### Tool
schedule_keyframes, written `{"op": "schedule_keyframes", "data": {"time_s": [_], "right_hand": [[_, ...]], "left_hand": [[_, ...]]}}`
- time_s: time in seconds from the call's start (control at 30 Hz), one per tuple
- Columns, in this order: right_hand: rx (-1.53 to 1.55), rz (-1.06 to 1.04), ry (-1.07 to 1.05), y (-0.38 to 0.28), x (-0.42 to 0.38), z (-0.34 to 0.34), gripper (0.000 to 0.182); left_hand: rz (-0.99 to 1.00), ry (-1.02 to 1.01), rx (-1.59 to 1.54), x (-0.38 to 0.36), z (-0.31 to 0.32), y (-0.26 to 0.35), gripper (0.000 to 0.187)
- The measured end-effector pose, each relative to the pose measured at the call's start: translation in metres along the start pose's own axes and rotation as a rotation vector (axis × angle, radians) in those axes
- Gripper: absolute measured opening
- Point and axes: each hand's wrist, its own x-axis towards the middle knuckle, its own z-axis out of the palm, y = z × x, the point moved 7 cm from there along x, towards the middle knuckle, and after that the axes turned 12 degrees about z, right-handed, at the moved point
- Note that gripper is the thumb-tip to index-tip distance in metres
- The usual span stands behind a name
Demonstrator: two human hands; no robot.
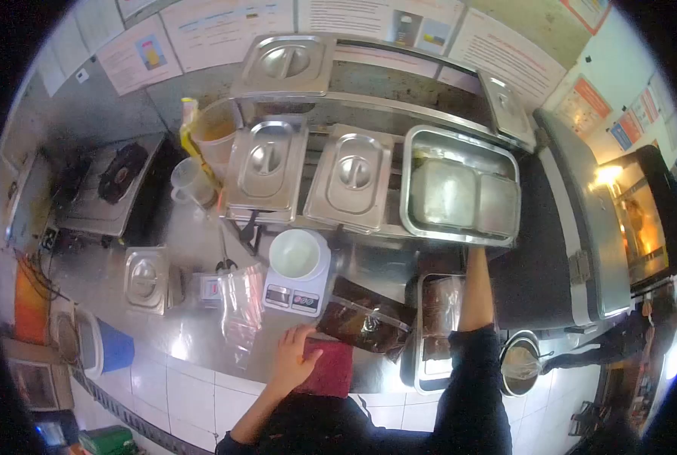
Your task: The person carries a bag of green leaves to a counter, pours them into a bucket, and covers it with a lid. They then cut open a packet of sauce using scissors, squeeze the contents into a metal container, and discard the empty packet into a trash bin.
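My left hand (pixel 297 360) lies with its fingers spread at the front of the counter, over the edge of a dark red cloth-like piece (pixel 329 369). Just right of its fingertips is a clear plastic bag of something dark brown (pixel 365 315). My right forearm (pixel 478 288) reaches forward, and its hand is hidden under or behind the front edge of a deep steel pan (pixel 412 205). Beneath that arm a steel tray (pixel 420 371) contains plastic-wrapped brown packs (pixel 441 303). A white kitchen scale (pixel 306 298) bearing a pale bowl (pixel 294 254) stands beyond my left hand.
Lidded steel containers (pixel 265 159) line the back, beside a plastic jug (pixel 193 180). Flat plastic bags (pixel 241 307), scissors (pixel 225 264) and a small lidded container (pixel 147 279) are on the left. A round pot (pixel 520 364) stands low at the right, near a lit oven (pixel 638 212).
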Motion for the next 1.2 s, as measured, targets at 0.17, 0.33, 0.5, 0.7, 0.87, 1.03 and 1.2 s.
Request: {"op": "schedule_keyframes", "data": {"time_s": [0.17,0.33,0.5,0.7,0.87,1.03,1.2], "right_hand": [[-0.575,-0.334,0.215,-0.037,-0.057,-0.005,0.029],[-0.424,-0.837,-0.122,-0.076,-0.237,0.038,0.041],[-0.838,-0.569,-0.41,-0.025,-0.372,0.085,0.069],[-0.596,-0.252,-0.041,0.041,-0.403,0.086,0.07],[-0.352,-0.212,0.161,0.051,-0.398,0.087,0.06],[-0.41,-0.45,0.531,0.009,-0.41,0.058,0.022],[-0.314,-0.686,0.674,-0.107,-0.453,0.032,0.013]], "left_hand": [[-0.089,0.099,0.1,-0.026,-0.043,-0.039,0.04],[-0.174,0.244,0.2,-0.041,-0.088,-0.085,0.04],[-0.27,0.296,0.376,-0.017,-0.118,-0.148,0.046],[-0.432,0.189,0.638,-0.007,-0.11,-0.21,0.061],[-0.41,-0.057,0.288,-0.01,-0.1,-0.196,0.068],[-0.196,0.113,0.464,-0.025,-0.131,-0.172,0.071],[0.115,0.02,0.284,-0.034,-0.156,-0.119,0.067]]}}
